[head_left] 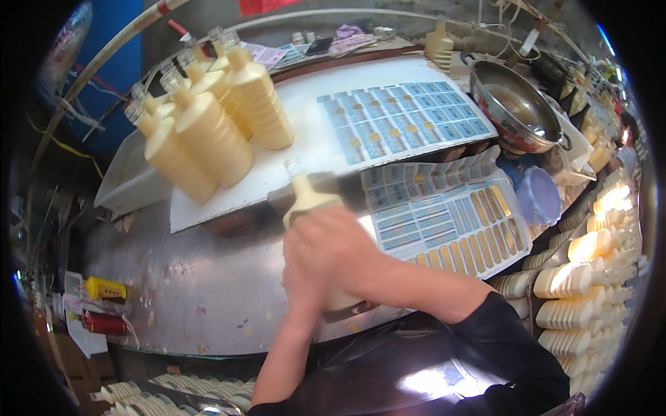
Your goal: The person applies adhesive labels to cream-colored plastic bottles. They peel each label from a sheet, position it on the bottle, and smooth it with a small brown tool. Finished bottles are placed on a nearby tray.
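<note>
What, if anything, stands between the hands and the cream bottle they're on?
Nothing visible: the right hand and left hand are at the cream bottle itself, though overlap and blur hide their exact contact. The standing bottles are to the left, apart from both hands.

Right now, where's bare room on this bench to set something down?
Widest: the metal bench top between the white board, your left hand and the yellow container. A smaller patch lies on the board, between the cream bottles and the blue label sheets. Crowded: right of your right hand, where more label sheets spread toward the purple basin.
</note>
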`<state>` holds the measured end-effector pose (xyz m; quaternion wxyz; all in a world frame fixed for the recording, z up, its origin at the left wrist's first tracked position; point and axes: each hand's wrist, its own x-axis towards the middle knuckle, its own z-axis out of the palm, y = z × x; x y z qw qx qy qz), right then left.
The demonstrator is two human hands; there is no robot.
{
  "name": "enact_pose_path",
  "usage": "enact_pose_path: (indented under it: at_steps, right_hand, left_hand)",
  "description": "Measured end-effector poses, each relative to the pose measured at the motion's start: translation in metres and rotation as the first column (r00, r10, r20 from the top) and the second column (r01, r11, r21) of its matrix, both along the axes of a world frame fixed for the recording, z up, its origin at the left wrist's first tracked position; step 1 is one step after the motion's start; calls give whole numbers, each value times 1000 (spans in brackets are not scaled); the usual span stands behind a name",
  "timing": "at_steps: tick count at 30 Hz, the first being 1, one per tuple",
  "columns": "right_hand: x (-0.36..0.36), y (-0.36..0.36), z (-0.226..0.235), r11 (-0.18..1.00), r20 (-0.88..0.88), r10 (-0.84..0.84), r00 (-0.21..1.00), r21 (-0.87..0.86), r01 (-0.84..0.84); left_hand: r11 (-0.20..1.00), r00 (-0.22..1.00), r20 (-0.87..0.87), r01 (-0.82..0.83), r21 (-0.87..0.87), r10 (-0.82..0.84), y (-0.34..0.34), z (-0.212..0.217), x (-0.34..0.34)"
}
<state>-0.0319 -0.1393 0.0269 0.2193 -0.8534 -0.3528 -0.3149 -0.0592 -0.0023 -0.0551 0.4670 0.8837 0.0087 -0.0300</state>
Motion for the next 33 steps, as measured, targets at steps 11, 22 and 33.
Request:
enact_pose_path:
  at_steps: [11, 22, 33]
  right_hand:
    - [7, -31, 3, 905, -276, -109, 955, 370, 211]
    - [38, -151, -30, 809, -237, -525, 817, 157, 566]
    - [10, -216, -51, 727, -14, -680, 733, 117, 677]
  left_hand:
    - [928, 997, 52, -30, -372, 53, -9, 29, -29]
    - [922, 998, 55, -20, -387, 45, -10, 32, -34]
    - [949, 985, 169, 18, -314, 38, -10, 5, -60]
